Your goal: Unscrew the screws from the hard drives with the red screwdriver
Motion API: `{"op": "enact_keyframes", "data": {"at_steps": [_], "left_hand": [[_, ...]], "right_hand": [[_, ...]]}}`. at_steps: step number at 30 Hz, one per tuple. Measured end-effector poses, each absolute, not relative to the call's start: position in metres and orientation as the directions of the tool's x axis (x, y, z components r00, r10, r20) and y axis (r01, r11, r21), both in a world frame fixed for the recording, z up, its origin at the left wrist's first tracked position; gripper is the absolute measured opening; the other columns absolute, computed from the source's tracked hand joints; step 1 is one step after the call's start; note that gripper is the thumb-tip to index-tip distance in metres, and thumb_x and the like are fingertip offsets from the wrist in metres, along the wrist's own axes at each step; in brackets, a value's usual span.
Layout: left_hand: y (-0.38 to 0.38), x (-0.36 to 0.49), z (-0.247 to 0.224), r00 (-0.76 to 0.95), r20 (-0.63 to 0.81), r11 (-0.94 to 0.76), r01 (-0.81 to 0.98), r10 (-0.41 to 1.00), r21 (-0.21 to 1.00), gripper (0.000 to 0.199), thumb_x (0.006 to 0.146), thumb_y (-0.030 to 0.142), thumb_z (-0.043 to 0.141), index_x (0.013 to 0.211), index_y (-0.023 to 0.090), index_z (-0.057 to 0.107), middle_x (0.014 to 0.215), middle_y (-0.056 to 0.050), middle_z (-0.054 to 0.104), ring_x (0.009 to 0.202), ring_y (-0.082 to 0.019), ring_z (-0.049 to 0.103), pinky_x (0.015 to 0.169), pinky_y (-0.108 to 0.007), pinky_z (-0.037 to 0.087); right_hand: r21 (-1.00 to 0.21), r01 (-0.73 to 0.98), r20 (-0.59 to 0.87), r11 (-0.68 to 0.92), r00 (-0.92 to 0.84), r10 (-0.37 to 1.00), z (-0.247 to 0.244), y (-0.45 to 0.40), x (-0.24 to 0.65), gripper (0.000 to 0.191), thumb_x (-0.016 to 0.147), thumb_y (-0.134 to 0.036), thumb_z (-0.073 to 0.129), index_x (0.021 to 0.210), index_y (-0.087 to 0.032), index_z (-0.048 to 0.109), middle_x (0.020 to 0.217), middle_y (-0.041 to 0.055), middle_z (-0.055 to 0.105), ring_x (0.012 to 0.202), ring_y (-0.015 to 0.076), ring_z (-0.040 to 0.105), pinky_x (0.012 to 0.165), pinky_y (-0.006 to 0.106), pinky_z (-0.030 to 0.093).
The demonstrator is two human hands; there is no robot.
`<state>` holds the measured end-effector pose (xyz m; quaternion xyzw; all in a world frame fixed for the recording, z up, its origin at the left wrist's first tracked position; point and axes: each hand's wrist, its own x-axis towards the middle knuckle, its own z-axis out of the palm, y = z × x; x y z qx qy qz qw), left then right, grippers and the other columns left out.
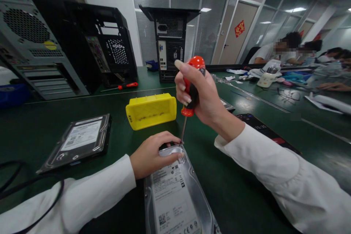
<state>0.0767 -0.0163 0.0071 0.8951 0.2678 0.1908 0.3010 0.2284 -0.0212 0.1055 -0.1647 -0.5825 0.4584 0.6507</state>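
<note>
A silver hard drive with a white label lies face up on the green table before me. My left hand grips its far end, thumb on the top cover and fingers around the far edge. In my right hand is a red and black screwdriver, held upright with the fist closed on its handle. The screwdriver's tip meets the drive's far right corner; the screw itself is too small to make out. Just beyond stands a yellow bin with small dark bits, perhaps screws, inside.
Another hard drive lies to the left, and a phone to the right. Open computer cases and a second screwdriver are at the back left. One more case stands behind the bin. People sit at the far right.
</note>
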Motion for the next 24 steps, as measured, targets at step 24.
{"op": "enact_keyframes", "data": {"at_steps": [24], "left_hand": [[-0.017, 0.077, 0.010, 0.785, 0.147, -0.654, 0.380, 0.602, 0.654, 0.030, 0.081, 0.037, 0.059, 0.106, 0.020, 0.062, 0.101, -0.004, 0.061, 0.088, -0.018, 0.057, 0.079, -0.030, 0.046]], "right_hand": [[-0.790, -0.336, 0.591, 0.512, -0.198, 0.782, 0.106, -0.028, 0.234, 0.021, 0.079, -0.030, 0.060, 0.072, -0.017, 0.045, 0.067, -0.0032, 0.049, 0.048, 0.0050, 0.045, 0.047, 0.020, 0.039]]}}
